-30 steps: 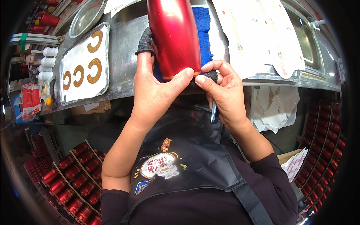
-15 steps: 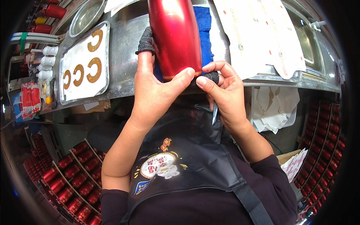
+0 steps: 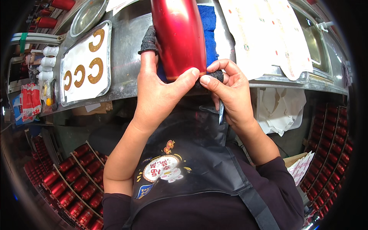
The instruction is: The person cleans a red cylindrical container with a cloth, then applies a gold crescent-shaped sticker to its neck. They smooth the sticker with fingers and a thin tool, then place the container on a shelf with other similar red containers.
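A glossy red metal vessel (image 3: 179, 38), shaped like a large cup or flask body, lies pointing away from me, with a thin gold line around its near end. My left hand (image 3: 159, 92) grips it, the thumb on the near rim and dark knit finger covers (image 3: 148, 40) along its left side. My right hand (image 3: 232, 90) is closed beside the rim, thumb and forefinger pinched at its right edge. Tucked in the right palm is a slim bluish metal tool (image 3: 221, 111), its tip pointing down; its kind is unclear. Whatever the fingertips pinch is hidden.
Beneath the vessel lies a blue cloth (image 3: 209, 28). A tray (image 3: 109, 61) with several gold C-shaped pieces is on the left, near a metal bowl (image 3: 89, 15). Printed white paper (image 3: 264, 42) covers the right side. Racks of red vessels (image 3: 76, 186) stand low on both sides.
Hardly anything differs. My right fingers have shifted very slightly at the rim, and the slim tool in that palm has tilted a little. The red vessel stays in place.
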A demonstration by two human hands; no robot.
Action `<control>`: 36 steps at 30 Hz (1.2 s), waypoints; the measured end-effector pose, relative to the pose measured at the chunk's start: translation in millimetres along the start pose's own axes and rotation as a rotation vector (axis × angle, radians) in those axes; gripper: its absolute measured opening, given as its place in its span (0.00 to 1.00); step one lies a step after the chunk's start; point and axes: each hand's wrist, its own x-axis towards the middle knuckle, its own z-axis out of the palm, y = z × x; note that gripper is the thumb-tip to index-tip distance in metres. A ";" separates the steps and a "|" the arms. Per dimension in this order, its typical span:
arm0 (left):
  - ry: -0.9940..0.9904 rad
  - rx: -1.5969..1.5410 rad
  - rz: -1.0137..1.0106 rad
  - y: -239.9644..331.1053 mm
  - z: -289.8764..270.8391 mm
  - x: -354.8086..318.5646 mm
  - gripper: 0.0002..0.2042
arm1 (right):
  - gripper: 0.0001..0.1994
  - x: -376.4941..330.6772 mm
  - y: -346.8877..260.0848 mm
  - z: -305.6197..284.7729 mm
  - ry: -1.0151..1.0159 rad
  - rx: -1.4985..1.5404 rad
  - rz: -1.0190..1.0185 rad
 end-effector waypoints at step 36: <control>-0.041 0.010 -0.079 7.6 -0.8 0.9 0.42 | 0.04 -9.8 -5.2 13.5 0.081 -0.184 -0.098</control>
